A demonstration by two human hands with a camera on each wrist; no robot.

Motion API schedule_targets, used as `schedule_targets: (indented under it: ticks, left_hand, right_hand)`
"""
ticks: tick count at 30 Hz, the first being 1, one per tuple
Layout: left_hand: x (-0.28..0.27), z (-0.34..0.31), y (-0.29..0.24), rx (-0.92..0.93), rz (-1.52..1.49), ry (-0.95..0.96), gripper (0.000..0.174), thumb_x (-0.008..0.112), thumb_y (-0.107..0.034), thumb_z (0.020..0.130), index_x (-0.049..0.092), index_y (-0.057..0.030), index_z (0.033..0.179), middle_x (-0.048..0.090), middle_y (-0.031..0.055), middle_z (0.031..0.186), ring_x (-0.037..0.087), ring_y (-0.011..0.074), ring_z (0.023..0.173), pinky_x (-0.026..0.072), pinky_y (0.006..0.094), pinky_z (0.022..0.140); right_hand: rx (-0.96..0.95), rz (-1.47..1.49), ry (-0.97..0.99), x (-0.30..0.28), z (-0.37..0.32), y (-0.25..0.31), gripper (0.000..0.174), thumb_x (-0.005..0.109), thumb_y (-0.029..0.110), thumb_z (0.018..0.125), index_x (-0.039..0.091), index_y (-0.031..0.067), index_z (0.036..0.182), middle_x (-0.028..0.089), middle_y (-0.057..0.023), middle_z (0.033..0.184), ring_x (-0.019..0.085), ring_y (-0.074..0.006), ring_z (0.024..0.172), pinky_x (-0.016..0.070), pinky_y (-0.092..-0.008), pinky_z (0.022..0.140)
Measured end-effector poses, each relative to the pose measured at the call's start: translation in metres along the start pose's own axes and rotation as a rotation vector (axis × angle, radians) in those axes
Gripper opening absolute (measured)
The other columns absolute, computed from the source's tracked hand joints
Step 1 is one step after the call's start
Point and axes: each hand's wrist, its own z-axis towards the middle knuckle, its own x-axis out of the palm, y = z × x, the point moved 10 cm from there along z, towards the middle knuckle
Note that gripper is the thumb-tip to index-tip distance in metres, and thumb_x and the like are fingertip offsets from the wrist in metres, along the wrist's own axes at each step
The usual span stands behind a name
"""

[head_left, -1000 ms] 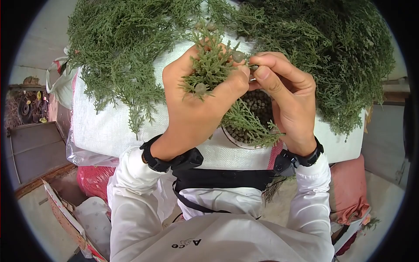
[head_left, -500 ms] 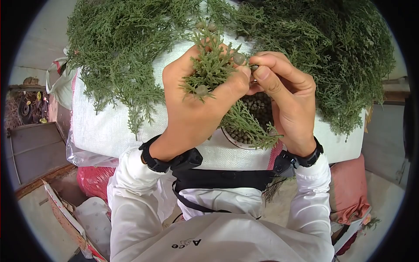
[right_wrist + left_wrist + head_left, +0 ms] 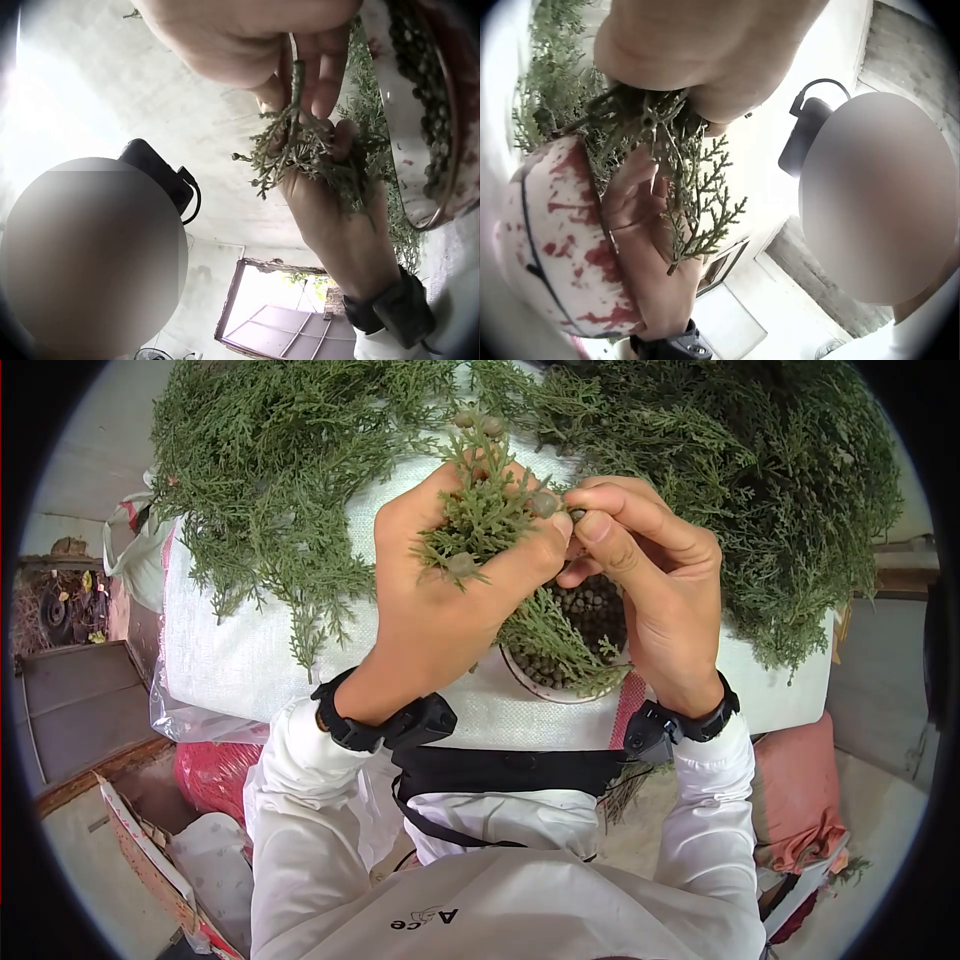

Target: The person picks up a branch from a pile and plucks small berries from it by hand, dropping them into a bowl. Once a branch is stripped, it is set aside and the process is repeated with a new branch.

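In the head view my left hand (image 3: 420, 600) grips a bunched green conifer sprig (image 3: 485, 520) that bears round grey-green cones (image 3: 462, 566). A pale cone (image 3: 544, 504) sticks out beside its thumb. Close against that thumb, my right hand (image 3: 665, 575) pinches a small dark round cone (image 3: 577, 515) between thumb and index finger. Below the hands stands a bowl (image 3: 530, 685) filled with small brown round cones (image 3: 595, 610), with a feathery green frond overlapping it. In the left wrist view the bowl's outside (image 3: 562, 255) is white with red blotches.
Large heaps of conifer branches lie at the back left (image 3: 270, 470) and back right (image 3: 740, 480) on a white woven sack (image 3: 270, 660). A red wrapped bundle (image 3: 215, 775) is at lower left, a salmon-coloured cloth (image 3: 800, 790) at lower right.
The right fingertips with the small cone have shifted slightly left, and a finger beneath them has moved. The left hand keeps its hold on the sprig.
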Motion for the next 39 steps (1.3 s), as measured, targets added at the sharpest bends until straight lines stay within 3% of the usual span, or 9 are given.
schedule_targets:
  ticks: [6, 10, 14, 17, 25, 30, 34, 37, 39]
  left_hand:
    - [0.006, 0.007, 0.006, -0.125, -0.062, 0.086, 0.015, 0.068, -0.002, 0.087, 0.06, -0.001, 0.099, 0.063, 0.0011, 0.086, 0.061, 0.0085, 0.079, 0.0497, 0.0238, 0.07]
    - [-0.003, 0.02, 0.003, -0.074, -0.137, 0.102, 0.013, 0.067, -0.005, 0.089, 0.059, -0.0037, 0.1, 0.062, 0.0014, 0.083, 0.062, 0.0112, 0.076, 0.0505, 0.0263, 0.068]
    - [-0.024, 0.035, 0.002, -0.091, -0.371, -0.06, 0.012, 0.067, -0.009, 0.09, 0.058, -0.006, 0.097, 0.061, 0.002, 0.081, 0.062, 0.0146, 0.073, 0.051, 0.029, 0.067]
    - [-0.033, 0.038, -0.001, -0.091, -0.439, -0.114, 0.011, 0.068, -0.01, 0.09, 0.058, -0.007, 0.094, 0.057, 0.001, 0.076, 0.061, 0.0156, 0.069, 0.0508, 0.0306, 0.066]
    - [-0.071, 0.044, 0.025, -0.162, -0.466, -0.225, 0.016, 0.072, -0.013, 0.086, 0.056, -0.0104, 0.085, 0.044, -0.0029, 0.062, 0.053, 0.0135, 0.058, 0.0481, 0.0319, 0.061]
    - [-0.07, 0.038, 0.03, -0.267, -0.376, -0.23, 0.021, 0.076, -0.016, 0.083, 0.055, -0.0104, 0.081, 0.043, -0.0039, 0.06, 0.047, 0.0119, 0.054, 0.0457, 0.031, 0.058]
    - [-0.063, 0.032, 0.038, -0.373, -0.25, -0.223, 0.016, 0.072, -0.017, 0.085, 0.06, -0.0076, 0.083, 0.045, -0.0036, 0.061, 0.048, 0.0115, 0.053, 0.0442, 0.0297, 0.055]
    - [-0.042, 0.029, 0.041, -0.403, -0.143, -0.141, 0.014, 0.07, -0.017, 0.086, 0.063, -0.0053, 0.086, 0.045, -0.0032, 0.061, 0.047, 0.0114, 0.053, 0.0434, 0.0287, 0.053]
    - [-0.036, 0.025, 0.04, -0.416, -0.085, -0.103, 0.014, 0.069, -0.018, 0.087, 0.064, -0.0042, 0.088, 0.045, -0.003, 0.062, 0.047, 0.0113, 0.052, 0.043, 0.0282, 0.052]
  right_hand:
    - [-0.064, -0.09, -0.012, -0.008, 0.008, 0.018, 0.018, 0.064, 0.007, 0.091, 0.07, 0.001, 0.107, 0.067, -0.0095, 0.102, 0.065, -0.0137, 0.081, 0.0559, -0.0259, 0.064]
    - [-0.109, -0.183, 0.129, -0.008, 0.029, 0.042, 0.018, 0.064, 0.009, 0.092, 0.071, 0.0019, 0.107, 0.07, -0.0067, 0.088, 0.065, -0.0117, 0.075, 0.0534, -0.0238, 0.061]
    - [0.002, -0.592, 0.148, -0.004, 0.048, 0.031, 0.02, 0.068, 0.013, 0.087, 0.071, 0.0004, 0.102, 0.07, -0.0075, 0.077, 0.067, -0.0159, 0.069, 0.0523, -0.0262, 0.061]
    - [-0.111, -1.32, 0.354, 0.021, 0.046, 0.015, 0.025, 0.074, 0.019, 0.078, 0.072, 0.0003, 0.095, 0.071, -0.0127, 0.078, 0.068, -0.0245, 0.069, 0.0529, -0.033, 0.064]
    - [-0.155, -1.716, 0.452, 0.052, 0.058, -0.006, 0.027, 0.075, 0.022, 0.068, 0.073, 0.0031, 0.087, 0.069, -0.0142, 0.075, 0.068, -0.0315, 0.073, 0.0525, -0.04, 0.068]
    - [-0.129, -1.576, 0.374, 0.047, 0.065, 0.01, 0.024, 0.075, 0.022, 0.067, 0.07, 0.0008, 0.078, 0.068, -0.0139, 0.075, 0.067, -0.0326, 0.071, 0.0522, -0.0404, 0.068]
    - [-0.316, -1.272, 0.397, 0.048, 0.054, 0.032, 0.022, 0.07, 0.019, 0.076, 0.065, -0.0013, 0.084, 0.067, -0.0149, 0.077, 0.066, -0.033, 0.069, 0.0513, -0.0387, 0.065]
    - [-0.205, -1.188, 0.256, 0.052, 0.034, 0.055, 0.014, 0.06, 0.01, 0.088, 0.055, -0.0009, 0.095, 0.065, -0.0129, 0.077, 0.065, -0.0249, 0.066, 0.0492, -0.0321, 0.06]
    - [-0.169, -1.057, 0.301, 0.068, 0.017, 0.058, 0.011, 0.056, 0.008, 0.091, 0.053, -0.0002, 0.098, 0.064, -0.0111, 0.077, 0.064, -0.0213, 0.065, 0.0483, -0.0299, 0.059]
